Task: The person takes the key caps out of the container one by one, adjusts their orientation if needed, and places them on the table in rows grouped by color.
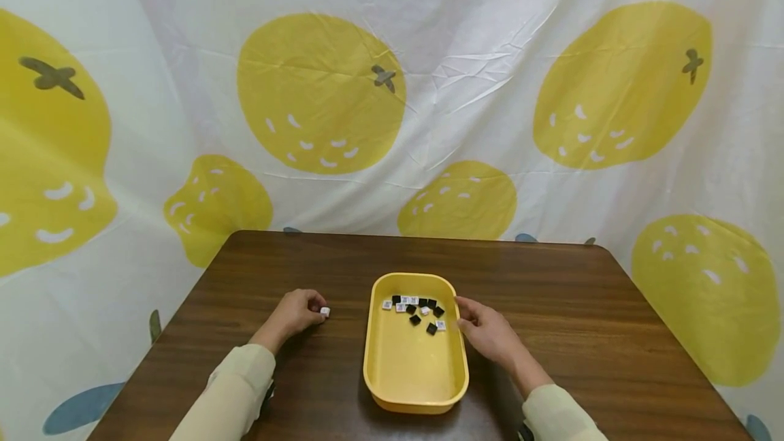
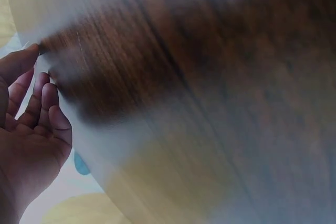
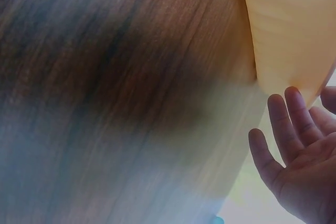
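The left hand (image 1: 295, 311) pinches a white block (image 1: 325, 312); the loose-fingered right hand (image 1: 490, 333) touches the tray (image 1: 414, 363) — likely lifting or placing; the next move calls for a steady pinch.

Cannot read any word, number or brand. Can just spot small grey marks on the white tiles (image 1: 405, 300) near the far edge of the yellow tray (image 1: 413, 369) and on one by its right edge, too tiny to decipher; likewise cannot read anything on the white piece (image 1: 325, 312) in the left hand (image 1: 297, 312).
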Demonstrator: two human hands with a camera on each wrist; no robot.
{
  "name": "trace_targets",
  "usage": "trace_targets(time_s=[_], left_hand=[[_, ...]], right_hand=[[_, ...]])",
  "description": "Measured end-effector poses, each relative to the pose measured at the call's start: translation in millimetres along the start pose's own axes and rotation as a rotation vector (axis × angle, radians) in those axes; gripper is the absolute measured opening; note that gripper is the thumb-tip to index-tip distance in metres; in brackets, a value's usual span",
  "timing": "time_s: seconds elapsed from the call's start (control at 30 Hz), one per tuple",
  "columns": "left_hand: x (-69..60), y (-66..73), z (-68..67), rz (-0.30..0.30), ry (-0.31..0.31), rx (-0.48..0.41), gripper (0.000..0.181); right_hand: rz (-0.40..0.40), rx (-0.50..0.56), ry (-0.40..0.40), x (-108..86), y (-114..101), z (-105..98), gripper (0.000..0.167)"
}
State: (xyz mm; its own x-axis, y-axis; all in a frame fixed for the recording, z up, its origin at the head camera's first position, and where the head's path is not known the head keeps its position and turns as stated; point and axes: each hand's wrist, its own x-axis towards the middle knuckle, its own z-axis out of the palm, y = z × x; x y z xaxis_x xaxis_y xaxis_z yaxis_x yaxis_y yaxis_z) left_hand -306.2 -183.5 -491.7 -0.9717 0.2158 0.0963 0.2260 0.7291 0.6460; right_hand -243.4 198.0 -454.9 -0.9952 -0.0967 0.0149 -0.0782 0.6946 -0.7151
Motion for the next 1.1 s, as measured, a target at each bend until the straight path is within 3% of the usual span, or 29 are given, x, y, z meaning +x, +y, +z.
trace_targets(time_s=[0.4,0.6,0.9,1.1], left_hand=[[-1.4,2.1,-1.5,0.029,-0.012,0.015,0.022],[2.2,8.0,-1.0,0.001,0.013,0.037,0.029],[12.7,39.7,8.6,0.060,0.070,-0.001,0.031],[20.7,62.3,19.6,0.094,0.060,-0.049,0.033]], right_hand=[[-0.001,-0.002,-0.002,-1.3,-0.4,0.8,0.047],[0.003,0.009,-0.009,-2.1,0.3,0.7,0.047],[-0.003,0.015,0.000,-2.1,2.6,1.5,0.048],[-0.008,0.017,0.000,-1.5,1.6,1.5,0.049]])
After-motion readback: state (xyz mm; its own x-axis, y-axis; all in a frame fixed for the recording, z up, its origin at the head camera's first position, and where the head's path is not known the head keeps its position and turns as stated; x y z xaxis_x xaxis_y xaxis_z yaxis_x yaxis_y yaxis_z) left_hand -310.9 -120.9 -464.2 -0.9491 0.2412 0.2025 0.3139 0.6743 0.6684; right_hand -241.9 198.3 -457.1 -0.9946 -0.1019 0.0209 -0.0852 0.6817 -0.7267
